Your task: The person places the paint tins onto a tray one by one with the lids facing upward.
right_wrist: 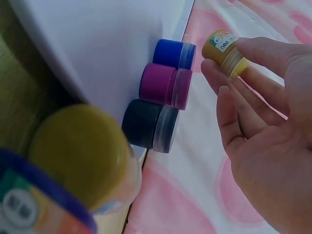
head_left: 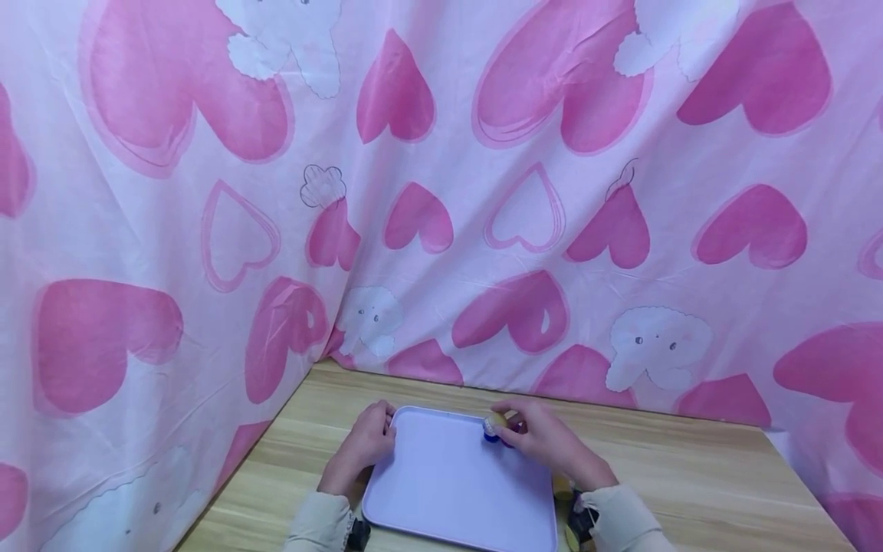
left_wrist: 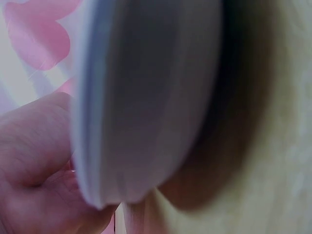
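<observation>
Right hand (head_left: 548, 438) pinches jar (right_wrist: 224, 51); left (head_left: 369, 438) holds tray (head_left: 458, 487)

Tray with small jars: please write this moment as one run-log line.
left hand: holds tray edge; right hand: holds yellow jar, off tray; blue jar, purple jar, black jar: row on tray
</observation>
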`<state>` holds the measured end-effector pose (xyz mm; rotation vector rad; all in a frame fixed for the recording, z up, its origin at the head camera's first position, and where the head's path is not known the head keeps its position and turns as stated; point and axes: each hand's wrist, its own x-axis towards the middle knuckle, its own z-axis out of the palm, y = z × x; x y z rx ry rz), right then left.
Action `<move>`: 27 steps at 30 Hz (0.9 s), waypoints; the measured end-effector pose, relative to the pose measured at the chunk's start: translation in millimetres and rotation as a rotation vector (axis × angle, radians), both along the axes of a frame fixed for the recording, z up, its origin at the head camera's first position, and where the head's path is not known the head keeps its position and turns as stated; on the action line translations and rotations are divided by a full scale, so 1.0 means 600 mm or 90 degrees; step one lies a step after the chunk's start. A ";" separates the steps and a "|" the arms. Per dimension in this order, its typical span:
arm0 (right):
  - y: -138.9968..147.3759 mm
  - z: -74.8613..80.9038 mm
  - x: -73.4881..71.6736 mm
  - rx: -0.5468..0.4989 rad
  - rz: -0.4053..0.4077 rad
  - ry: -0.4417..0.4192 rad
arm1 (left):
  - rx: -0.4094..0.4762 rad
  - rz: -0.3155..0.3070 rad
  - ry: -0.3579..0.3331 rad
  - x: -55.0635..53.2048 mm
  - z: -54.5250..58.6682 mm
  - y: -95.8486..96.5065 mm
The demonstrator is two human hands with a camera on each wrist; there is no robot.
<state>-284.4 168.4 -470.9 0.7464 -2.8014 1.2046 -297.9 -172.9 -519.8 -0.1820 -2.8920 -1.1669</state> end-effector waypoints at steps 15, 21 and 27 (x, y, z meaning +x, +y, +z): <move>-0.022 0.009 -0.023 0.051 -0.003 -0.002 | -0.015 -0.005 0.017 0.003 0.003 0.002; -0.035 0.006 -0.031 0.066 0.028 0.020 | -0.016 -0.004 0.017 0.000 0.000 0.002; -0.046 -0.002 -0.037 0.088 0.048 0.041 | -0.019 0.000 0.017 0.000 -0.001 0.003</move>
